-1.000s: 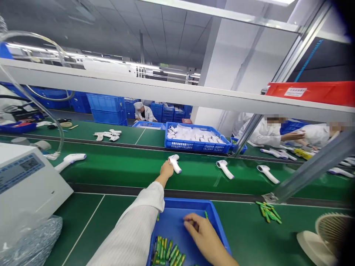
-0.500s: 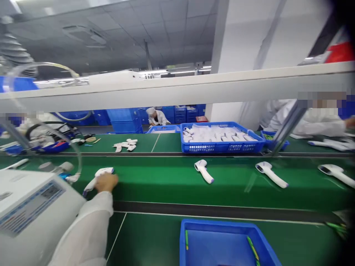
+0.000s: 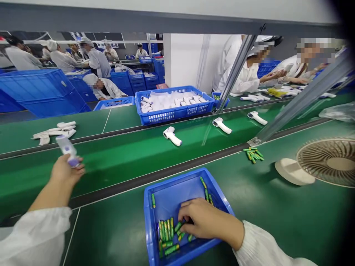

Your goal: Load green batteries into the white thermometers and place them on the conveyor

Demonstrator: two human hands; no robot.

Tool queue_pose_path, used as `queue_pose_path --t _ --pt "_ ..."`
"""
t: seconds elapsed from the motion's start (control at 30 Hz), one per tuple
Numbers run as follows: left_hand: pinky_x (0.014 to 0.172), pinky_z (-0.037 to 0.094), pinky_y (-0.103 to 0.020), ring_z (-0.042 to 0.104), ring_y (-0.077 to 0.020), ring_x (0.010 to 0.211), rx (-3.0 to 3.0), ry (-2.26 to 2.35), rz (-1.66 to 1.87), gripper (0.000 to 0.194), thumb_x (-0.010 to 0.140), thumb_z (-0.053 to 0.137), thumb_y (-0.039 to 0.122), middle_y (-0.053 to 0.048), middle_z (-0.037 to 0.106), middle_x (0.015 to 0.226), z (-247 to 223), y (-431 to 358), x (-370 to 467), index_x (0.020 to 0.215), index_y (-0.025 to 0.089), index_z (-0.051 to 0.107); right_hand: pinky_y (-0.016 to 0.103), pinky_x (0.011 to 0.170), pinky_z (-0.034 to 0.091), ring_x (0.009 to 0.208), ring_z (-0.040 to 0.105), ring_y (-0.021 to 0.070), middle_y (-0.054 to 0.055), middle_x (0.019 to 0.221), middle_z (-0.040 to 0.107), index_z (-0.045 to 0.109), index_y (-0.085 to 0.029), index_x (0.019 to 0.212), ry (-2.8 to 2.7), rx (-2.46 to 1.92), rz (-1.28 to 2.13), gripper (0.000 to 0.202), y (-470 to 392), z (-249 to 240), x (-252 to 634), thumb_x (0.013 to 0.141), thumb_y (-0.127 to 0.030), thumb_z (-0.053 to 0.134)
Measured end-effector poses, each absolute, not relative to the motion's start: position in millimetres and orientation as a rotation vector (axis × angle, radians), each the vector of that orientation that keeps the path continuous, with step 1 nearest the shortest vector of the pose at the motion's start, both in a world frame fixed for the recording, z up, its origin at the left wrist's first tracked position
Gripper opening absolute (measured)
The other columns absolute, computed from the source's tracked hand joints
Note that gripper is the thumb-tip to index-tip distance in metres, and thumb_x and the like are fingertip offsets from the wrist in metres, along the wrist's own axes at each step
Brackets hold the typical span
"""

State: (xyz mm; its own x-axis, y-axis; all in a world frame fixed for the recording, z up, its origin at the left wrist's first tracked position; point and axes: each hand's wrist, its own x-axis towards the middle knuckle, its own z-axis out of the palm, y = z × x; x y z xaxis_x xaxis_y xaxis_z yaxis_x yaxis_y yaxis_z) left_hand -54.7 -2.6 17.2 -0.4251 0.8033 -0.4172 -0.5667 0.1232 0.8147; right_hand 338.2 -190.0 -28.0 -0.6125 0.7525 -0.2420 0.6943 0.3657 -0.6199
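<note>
My left hand (image 3: 65,170) grips a white infrared thermometer (image 3: 67,149) by its handle, lifted above the green conveyor belt (image 3: 124,155) at the left. My right hand (image 3: 200,218) reaches down into a small blue tray (image 3: 155,184) near me, fingers curled among several green and yellow batteries (image 3: 166,235); whether it holds any I cannot tell. Three more white thermometers lie on the belt, the nearest (image 3: 172,136) at the middle, another (image 3: 221,125) further right, and the last (image 3: 257,118) beyond it.
A blue basket (image 3: 173,113) of white thermometer parts stands behind the belt. White parts (image 3: 54,132) lie at the far left. A loose pile of batteries (image 3: 253,154) and a small fan (image 3: 327,161) sit at the right. A slanted metal post (image 3: 299,99) crosses there. Co-workers in white sit opposite.
My left hand has lifted the thermometer off the belt and brought it nearer. The view dropped and turned right, and my right hand is back in the battery tray.
</note>
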Motion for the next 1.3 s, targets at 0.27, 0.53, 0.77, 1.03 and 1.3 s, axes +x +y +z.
queue_pose_path --t 0.27,0.53,0.77,1.03,1.3 --pt "0.038 0.028 -0.019 0.043 -0.0092 0.047 0.449 0.907 1.511 0.019 0.076 0.062 0.031 0.001 0.053 0.063 39 -117 151 0.078 0.017 0.049 0.024 0.068 0.040 0.079 0.065 0.0172 -0.001 0.087 0.070 0.073 -0.027 0.093 -2.587 -1.228 1.025 0.017 -191 -32 338 0.081 -0.039 0.071" --pt "0.036 0.028 -0.018 0.041 -0.0074 0.041 0.517 1.126 1.614 0.039 0.067 0.075 0.044 0.003 0.055 0.058 -2 -175 203 0.082 0.017 0.051 0.026 0.070 0.041 0.090 0.066 0.0211 0.001 0.095 0.072 0.072 -0.024 0.093 -2.762 -1.084 0.908 0.020 -189 -35 334 0.078 -0.037 0.073" --pt "0.038 0.032 -0.017 0.048 -0.0093 0.045 0.452 1.242 1.574 0.033 0.075 0.066 0.044 0.002 0.055 0.060 -10 -169 201 0.087 0.017 0.052 0.031 0.075 0.047 0.087 0.068 0.0249 0.006 0.092 0.074 0.073 -0.022 0.100 -2.839 -1.145 0.858 0.021 -189 -18 330 0.080 -0.020 0.066" --pt "0.031 0.020 -0.015 0.033 -0.0054 0.034 0.380 1.024 1.407 0.028 0.076 0.069 0.037 0.006 0.042 0.048 -5 -169 200 0.073 0.017 0.049 0.033 0.095 0.045 0.106 0.060 0.0166 0.003 0.115 0.067 0.059 -0.026 0.120 -1.750 -1.012 0.751 0.028 -206 -4 339 0.096 -0.019 0.046" --pt "0.029 0.026 -0.014 0.034 -0.0043 0.032 0.355 0.980 1.284 0.034 0.074 0.074 0.041 0.006 0.044 0.048 -2 -176 205 0.074 0.015 0.052 0.037 0.091 0.046 0.099 0.064 0.0190 0.004 0.103 0.072 0.066 -0.023 0.103 -1.574 -0.983 0.573 0.014 -203 -11 321 0.091 -0.022 0.058"
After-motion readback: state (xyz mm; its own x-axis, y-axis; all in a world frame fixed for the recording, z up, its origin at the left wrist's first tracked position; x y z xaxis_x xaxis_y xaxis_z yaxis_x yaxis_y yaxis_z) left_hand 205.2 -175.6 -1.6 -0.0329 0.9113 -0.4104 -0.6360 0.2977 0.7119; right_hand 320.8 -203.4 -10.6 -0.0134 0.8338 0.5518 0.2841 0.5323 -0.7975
